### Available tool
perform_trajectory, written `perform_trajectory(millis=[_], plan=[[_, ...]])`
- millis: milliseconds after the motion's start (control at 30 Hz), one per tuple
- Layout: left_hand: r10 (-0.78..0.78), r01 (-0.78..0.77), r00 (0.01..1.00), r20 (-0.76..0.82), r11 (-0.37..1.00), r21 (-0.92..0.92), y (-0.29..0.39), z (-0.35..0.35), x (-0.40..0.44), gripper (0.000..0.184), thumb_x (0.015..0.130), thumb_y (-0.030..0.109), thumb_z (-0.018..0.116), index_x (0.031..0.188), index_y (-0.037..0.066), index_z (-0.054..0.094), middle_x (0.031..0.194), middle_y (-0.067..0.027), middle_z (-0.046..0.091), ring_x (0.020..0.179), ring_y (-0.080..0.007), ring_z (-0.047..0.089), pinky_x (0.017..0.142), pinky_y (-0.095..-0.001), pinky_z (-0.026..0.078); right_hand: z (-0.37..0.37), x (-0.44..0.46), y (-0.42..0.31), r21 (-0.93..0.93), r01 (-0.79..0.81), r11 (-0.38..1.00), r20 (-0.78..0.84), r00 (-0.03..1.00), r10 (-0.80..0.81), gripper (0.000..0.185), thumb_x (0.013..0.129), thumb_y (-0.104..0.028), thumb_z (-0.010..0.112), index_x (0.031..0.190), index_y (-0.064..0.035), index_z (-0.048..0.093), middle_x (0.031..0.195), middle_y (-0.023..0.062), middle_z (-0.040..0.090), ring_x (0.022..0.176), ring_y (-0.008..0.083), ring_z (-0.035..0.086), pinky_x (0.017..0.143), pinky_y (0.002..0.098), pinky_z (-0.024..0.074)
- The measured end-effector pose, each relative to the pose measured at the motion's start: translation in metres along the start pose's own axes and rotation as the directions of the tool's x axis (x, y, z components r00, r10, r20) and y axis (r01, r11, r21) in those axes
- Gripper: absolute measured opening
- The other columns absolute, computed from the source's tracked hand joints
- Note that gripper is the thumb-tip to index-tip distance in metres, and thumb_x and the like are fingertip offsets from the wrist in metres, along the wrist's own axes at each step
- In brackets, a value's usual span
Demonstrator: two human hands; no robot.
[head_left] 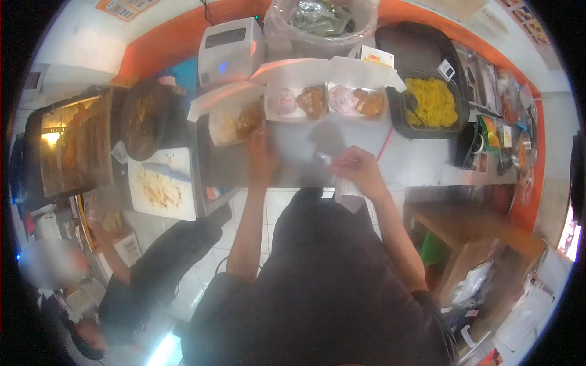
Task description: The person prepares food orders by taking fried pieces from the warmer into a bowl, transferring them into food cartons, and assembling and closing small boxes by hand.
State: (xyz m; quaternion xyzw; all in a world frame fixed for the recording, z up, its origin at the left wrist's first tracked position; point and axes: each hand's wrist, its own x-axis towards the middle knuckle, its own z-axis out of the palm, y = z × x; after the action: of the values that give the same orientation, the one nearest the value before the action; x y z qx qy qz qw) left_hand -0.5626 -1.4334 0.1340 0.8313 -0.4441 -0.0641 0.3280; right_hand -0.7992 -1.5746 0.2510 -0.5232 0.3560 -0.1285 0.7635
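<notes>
My left hand [262,157] is blurred, its fingertips at the near edge of the left open white box [235,139]. That box holds a pale mound and a piece of browned fried food [249,119]. Over the counter, my right hand [357,168] is closed in a pinch, with a small whitish shiny piece [326,160] at its fingertips. A whitish sheet or bag [348,196] hangs below that hand. Two more open boxes stand behind, each with a printed paper-wrapped bundle, such as the wrapped bundle [283,100], and fried pieces [311,101].
A black tub of yellow food [431,102] sits right of the boxes, near a red straw-like stick [385,144]. Behind are a white machine [231,52] and a lined bin [323,33]. At left, a knife [160,171] lies on a cutting board [183,204]; another person [155,268] stands nearby.
</notes>
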Motion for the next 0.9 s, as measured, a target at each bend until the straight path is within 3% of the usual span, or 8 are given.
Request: perform_trajectory(millis=[67,100,233,400,567,700,800,900], plan=[[-0.202,0.317,0.934,0.296,0.849,-0.422,0.022,0.009,-0.010,0.042,0.084,0.009,0.064,0.124,0.003,0.054,0.124,-0.0133,0.056,0.106,-0.0231,0.058,0.090,-0.0356,0.048,0.015,0.004,-0.007,0.091,0.048,0.995,-0.011,0.999,-0.047,0.019,0.080,0.009,0.067,0.092,0.0003,0.055,0.094,0.0099,0.063,0.094,0.0199,0.066,0.082,0.0291,0.0547],[-0.008,0.325,0.879,0.477,0.742,-0.586,0.034,0.014,-0.010,0.039,0.085,0.011,0.065,0.122,0.003,0.056,0.124,-0.0116,0.056,0.105,-0.0207,0.058,0.090,-0.0342,0.047,0.021,0.006,-0.006,0.149,0.104,0.983,-0.004,0.995,-0.104,0.020,0.080,0.009,0.067,0.092,-0.0004,0.055,0.097,0.0100,0.063,0.096,0.0190,0.065,0.082,0.0290,0.0547],[0.215,0.724,0.603,0.768,0.257,-0.640,0.063,0.017,-0.028,0.023,0.087,0.014,0.066,0.108,0.004,0.063,0.113,-0.0057,0.060,0.095,-0.0123,0.057,0.087,-0.0296,0.046,0.017,0.006,0.005,0.152,0.137,0.979,-0.033,0.990,-0.134,0.022,0.079,0.007,0.071,0.090,-0.0022,0.055,0.106,0.0110,0.060,0.099,0.0153,0.062,0.085,0.0297,0.0526],[0.373,0.666,0.373,0.850,0.530,-0.525,0.059,0.010,0.009,0.020,0.085,0.016,0.071,0.099,0.006,0.060,0.089,0.0016,0.060,0.086,-0.0076,0.056,0.079,-0.0249,0.046,-0.020,-0.014,0.007,-0.088,0.017,0.996,0.029,0.999,-0.014,0.022,0.078,0.004,0.073,0.090,-0.0014,0.056,0.106,0.0083,0.060,0.097,0.0140,0.060,0.086,0.0282,0.0498],[0.340,0.308,0.617,0.710,0.726,-0.615,0.083,0.035,0.049,0.019,0.089,0.015,0.066,0.104,0.005,0.059,0.087,0.0003,0.060,0.078,-0.0076,0.056,0.071,-0.0253,0.047,-0.051,-0.023,0.032,-0.333,0.123,0.935,0.267,0.963,-0.032,0.020,0.082,0.003,0.060,0.101,-0.0032,0.065,0.096,0.0023,0.061,0.076,0.0115,0.054,0.073,0.0258,0.0466],[0.400,-0.086,0.704,0.587,0.869,-0.488,0.128,0.057,0.086,0.014,0.084,0.012,0.066,0.098,0.007,0.064,0.097,-0.0060,0.060,0.083,-0.0171,0.058,0.077,-0.0329,0.048,-0.068,-0.006,0.077,-0.532,0.069,0.844,-0.026,0.995,-0.098,0.032,0.083,0.002,0.060,0.114,-0.0045,0.064,0.081,0.0044,0.061,0.070,0.0105,0.051,0.066,0.0249,0.0451],[0.573,-0.551,0.728,0.375,0.816,-0.176,0.129,0.107,0.094,0.018,0.078,0.009,0.066,0.096,0.011,0.067,0.106,-0.0091,0.059,0.098,-0.0247,0.057,0.086,-0.0394,0.046,-0.094,0.016,0.146,-0.634,0.098,0.767,-0.222,0.927,-0.303,0.046,0.078,0.003,0.056,0.124,-0.0006,0.055,0.104,0.0218,0.059,0.092,0.0321,0.059,0.087,0.0369,0.0470],[0.606,-0.622,0.650,0.459,0.771,-0.137,0.115,0.145,0.094,0.021,0.082,0.008,0.057,0.100,0.006,0.066,0.112,-0.0095,0.058,0.109,-0.0269,0.053,0.093,-0.0431,0.042,-0.099,0.031,0.168,-0.708,0.104,0.699,-0.322,0.833,-0.450,0.050,0.076,0.003,0.051,0.126,0.0040,0.051,0.112,0.0287,0.052,0.104,0.0441,0.052,0.098,0.0440,0.0411]])
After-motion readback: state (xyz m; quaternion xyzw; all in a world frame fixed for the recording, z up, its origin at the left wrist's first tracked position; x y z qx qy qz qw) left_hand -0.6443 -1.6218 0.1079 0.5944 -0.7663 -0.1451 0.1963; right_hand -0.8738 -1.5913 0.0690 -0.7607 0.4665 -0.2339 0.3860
